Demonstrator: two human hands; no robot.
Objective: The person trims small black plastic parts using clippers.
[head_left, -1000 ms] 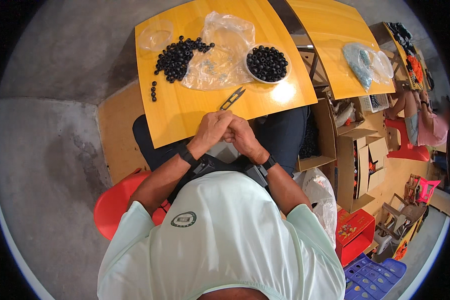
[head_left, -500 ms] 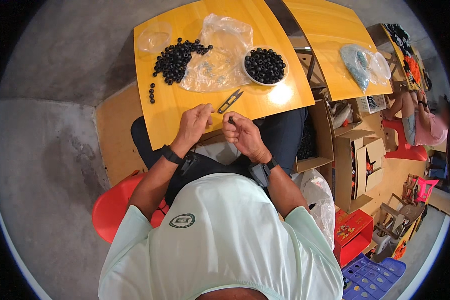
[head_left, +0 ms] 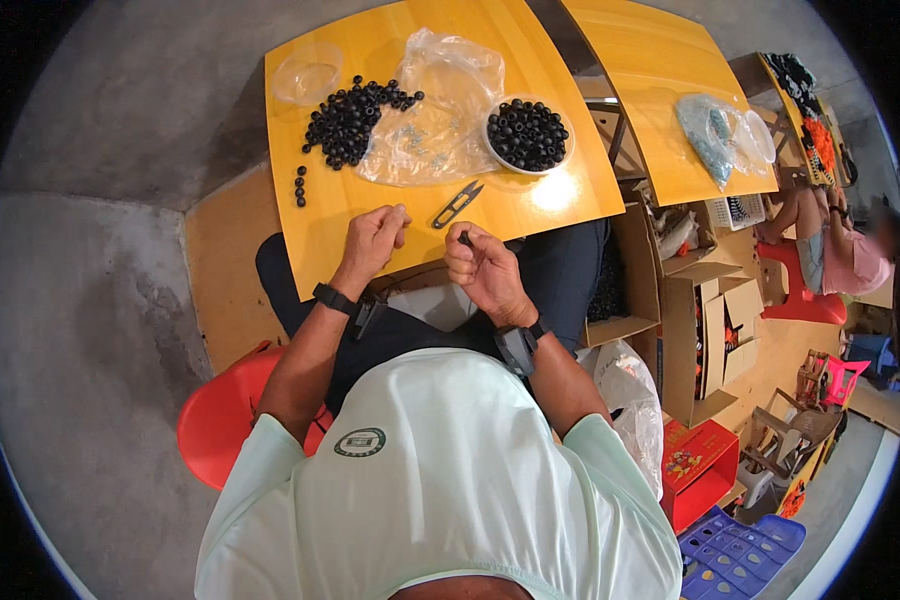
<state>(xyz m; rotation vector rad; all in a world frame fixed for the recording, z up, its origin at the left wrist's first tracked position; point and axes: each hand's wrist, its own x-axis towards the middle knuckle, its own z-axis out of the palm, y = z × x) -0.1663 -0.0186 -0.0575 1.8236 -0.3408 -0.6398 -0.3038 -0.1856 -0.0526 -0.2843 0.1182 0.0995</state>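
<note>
In my right hand (head_left: 487, 272), a black bead (head_left: 464, 239) is pinched between thumb and forefinger at the table's front edge. My left hand (head_left: 372, 243) is closed in a pinch to the left of it; whatever its fingertips hold is too small to make out. Thread snips (head_left: 457, 205) lie on the yellow table (head_left: 400, 225) just beyond both hands. Farther back, a loose heap of black beads (head_left: 345, 125) spreads at the left, with a short row of beads (head_left: 300, 186) in front of it. A white bowl (head_left: 533, 171) full of black beads stands at the right.
Between heap and bowl lies a clear plastic bag (head_left: 410, 165) with small pale bits on it. A clear round tub (head_left: 307, 74) sits at the far left corner. Open cardboard boxes (head_left: 638, 270) stand right of my legs. Another person (head_left: 850, 250) sits far right.
My left hand has moved a little left, widening the gap to my right hand. The right hand keeps its hold on the bead, nearly still.
</note>
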